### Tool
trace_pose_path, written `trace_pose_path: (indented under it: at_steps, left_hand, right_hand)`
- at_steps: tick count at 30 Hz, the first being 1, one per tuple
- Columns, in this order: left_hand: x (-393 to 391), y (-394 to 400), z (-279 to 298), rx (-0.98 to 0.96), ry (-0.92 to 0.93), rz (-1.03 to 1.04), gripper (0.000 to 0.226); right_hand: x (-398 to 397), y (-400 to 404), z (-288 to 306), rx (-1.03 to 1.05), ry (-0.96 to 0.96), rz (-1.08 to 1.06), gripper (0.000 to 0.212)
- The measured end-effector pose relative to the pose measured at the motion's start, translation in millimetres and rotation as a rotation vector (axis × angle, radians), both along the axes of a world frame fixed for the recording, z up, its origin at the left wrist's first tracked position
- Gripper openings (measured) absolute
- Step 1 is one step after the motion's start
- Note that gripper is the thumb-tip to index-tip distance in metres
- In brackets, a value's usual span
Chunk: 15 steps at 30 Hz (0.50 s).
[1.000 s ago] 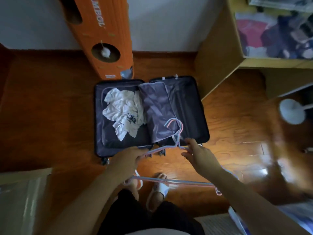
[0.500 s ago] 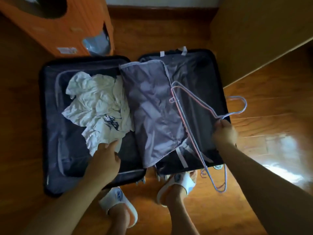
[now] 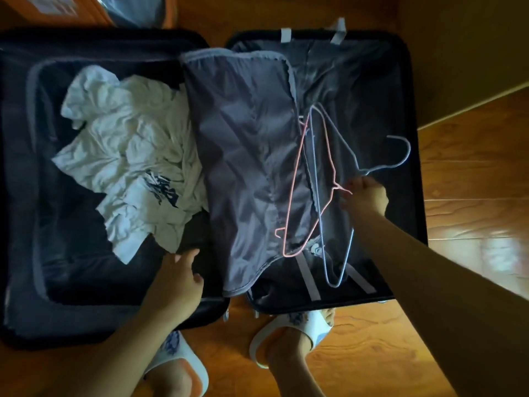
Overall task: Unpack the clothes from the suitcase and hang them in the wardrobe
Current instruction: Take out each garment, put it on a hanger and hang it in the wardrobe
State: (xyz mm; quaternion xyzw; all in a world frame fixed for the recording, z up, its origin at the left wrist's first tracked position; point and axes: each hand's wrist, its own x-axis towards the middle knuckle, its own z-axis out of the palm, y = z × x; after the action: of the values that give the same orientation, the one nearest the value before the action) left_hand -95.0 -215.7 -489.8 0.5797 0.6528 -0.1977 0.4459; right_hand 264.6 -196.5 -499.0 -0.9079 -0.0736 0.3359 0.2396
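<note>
An open dark suitcase (image 3: 114,38) lies flat on the wooden floor. A crumpled white shirt (image 3: 128,156) with a dark print fills its left half. A grey divider flap (image 3: 246,167) is folded across the middle. Over the right half lie a pink wire hanger (image 3: 297,156) and pale blue hangers (image 3: 400,161). My right hand (image 3: 366,196) grips them where their necks meet. My left hand (image 3: 177,285) hovers with relaxed fingers over the left half's front edge, just below the shirt and holding nothing.
An orange cardboard box (image 3: 57,7) stands behind the suitcase at the top left. The wardrobe's wooden side panel (image 3: 458,53) rises at the top right. My feet in white slippers (image 3: 297,330) stand right against the suitcase's front edge.
The view has dropped closer to the suitcase. My right hand has brought the hangers down over the right half. My left hand has slid right, off the shirt's hem.
</note>
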Motion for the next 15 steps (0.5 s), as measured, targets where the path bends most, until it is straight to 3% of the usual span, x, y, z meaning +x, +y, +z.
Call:
trace_pose_path:
  at_steps: [5, 9, 12, 15]
  left_hand:
    - [-40, 12, 39, -0.038, 0.033, -0.012, 0.052]
    - [-75, 33, 45, -0.061, 0.082, 0.042, 0.05]
    - [-96, 55, 22, -0.051, 0.109, 0.061, 0.05]
    - [-106, 85, -19, 0.024, 0.121, 0.017, 0.048]
  right_hand:
    - [-54, -1, 72, 0.318, 0.15, -0.09, 0.022]
    - [-107, 28, 116, 0.562, 0.429, -0.084, 0.026]
    - [-142, 59, 112, 0.614, 0.608, -0.022, 0.05]
    - [-172, 90, 78, 0.577, 0.573, -0.01, 0.04]
